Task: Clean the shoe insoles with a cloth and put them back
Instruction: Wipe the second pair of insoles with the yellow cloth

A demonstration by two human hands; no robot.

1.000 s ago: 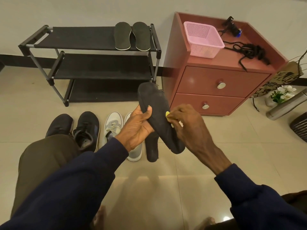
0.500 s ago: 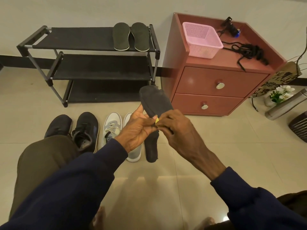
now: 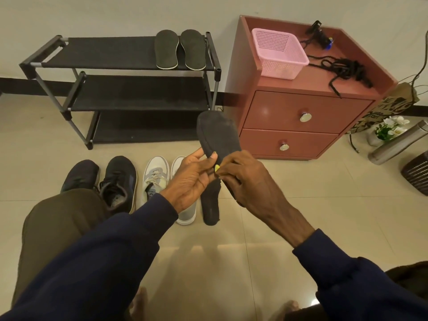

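A dark insole (image 3: 217,133) is held up in the middle of the view, toe end pointing away. My left hand (image 3: 192,177) grips its left edge with thumb and fingers. My right hand (image 3: 245,179) presses a small yellow cloth (image 3: 217,168) against the insole's middle; only a corner of the cloth shows. A second dark insole (image 3: 210,205) lies on the floor below my hands. Two more insoles (image 3: 179,49) rest on the top shelf of the black shoe rack (image 3: 120,89). Black sneakers (image 3: 118,181) and white sneakers (image 3: 155,177) stand on the floor in front.
A red two-drawer cabinet (image 3: 301,117) stands at the right, with a pink basket (image 3: 279,53) and black cords (image 3: 345,70) on top. At the far right are a paper bag, a small flower pot (image 3: 386,130), a metal bottle (image 3: 398,144) and a dark woven basket.
The insole turned more upright, toe end away. My right hand slid up from its lower part to its middle, close to my left hand's fingers, the yellow cloth pressed to it.
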